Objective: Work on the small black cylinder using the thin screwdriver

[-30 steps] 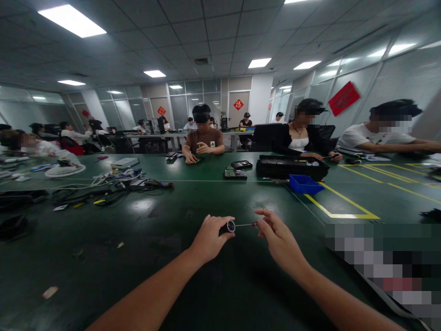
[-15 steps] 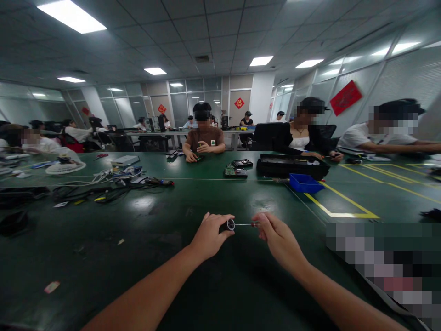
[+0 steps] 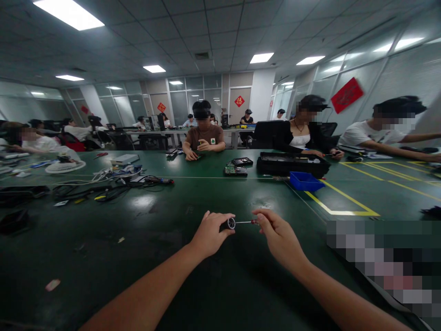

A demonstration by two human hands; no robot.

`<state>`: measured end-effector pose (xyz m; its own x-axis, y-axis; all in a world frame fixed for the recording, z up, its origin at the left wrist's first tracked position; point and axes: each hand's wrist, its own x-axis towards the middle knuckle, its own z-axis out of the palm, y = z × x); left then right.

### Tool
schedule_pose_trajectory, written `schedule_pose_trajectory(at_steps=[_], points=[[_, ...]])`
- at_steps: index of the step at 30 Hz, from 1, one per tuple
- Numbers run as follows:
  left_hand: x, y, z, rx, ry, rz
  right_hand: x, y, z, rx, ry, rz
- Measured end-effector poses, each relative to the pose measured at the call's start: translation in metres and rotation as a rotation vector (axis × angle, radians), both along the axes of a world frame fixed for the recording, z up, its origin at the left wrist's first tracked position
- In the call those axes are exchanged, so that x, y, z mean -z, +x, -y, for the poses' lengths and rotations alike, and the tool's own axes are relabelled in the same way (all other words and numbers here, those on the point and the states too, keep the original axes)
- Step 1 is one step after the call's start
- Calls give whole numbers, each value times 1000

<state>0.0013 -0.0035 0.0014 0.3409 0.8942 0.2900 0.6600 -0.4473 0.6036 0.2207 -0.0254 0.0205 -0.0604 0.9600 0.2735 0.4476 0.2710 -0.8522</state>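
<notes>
Near the middle of the green table, my left hand (image 3: pixel 211 233) grips a small round dark part (image 3: pixel 231 223) with a pale ring on its face, between thumb and fingers. My right hand (image 3: pixel 277 232) holds a screwdriver (image 3: pixel 245 222) by its reddish handle, most of which the fingers hide. The thin metal shaft points left and its end meets the face of the round part. Both hands are above the table surface.
Ahead are hard drives (image 3: pixel 236 171), a long black tray (image 3: pixel 292 165) and a blue bin (image 3: pixel 306 181). Cables (image 3: pixel 113 186) and a white fan part (image 3: pixel 65 166) lie at the left. A person (image 3: pixel 205 135) sits opposite; others work at the right.
The fingers of my right hand have shifted on the screwdriver handle, the index finger now straighter. My left hand keeps its hold on the round part, nearly unmoved.
</notes>
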Motion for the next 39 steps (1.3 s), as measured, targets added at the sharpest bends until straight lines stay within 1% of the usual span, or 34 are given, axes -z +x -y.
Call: schedule_pose_trajectory(at_steps=[3,6,9,13,19,24,27,32,36,37,39], points=[[0,0,0,-7,1,-2,4,0,-2,4,13,-101],[0,1,1,-8,-6,-5,4,0,-3,-12,17,-149],[0,2,1,-8,-5,-8,0,-1,-2,-30,24,-124],[-1,2,1,-14,-21,-9,-2,-2,-1,31,12,-29],[1,1,0,-14,-4,12,1,0,-2,-12,41,-167],[1,1,0,-3,-1,3,-4,-1,0,-9,-12,-70],[0,1,0,-2,1,-1,-6,-2,1,7,6,-46],[1,0,0,-12,11,3,-3,-1,-1,15,8,-181],[2,0,1,-21,28,15,0,-1,-5,-1,-23,-277],[0,1,2,-21,40,27,1,-1,-6,1,-40,-341],[-4,1,3,-1,97,44,2,-1,-10,2,-110,-552]])
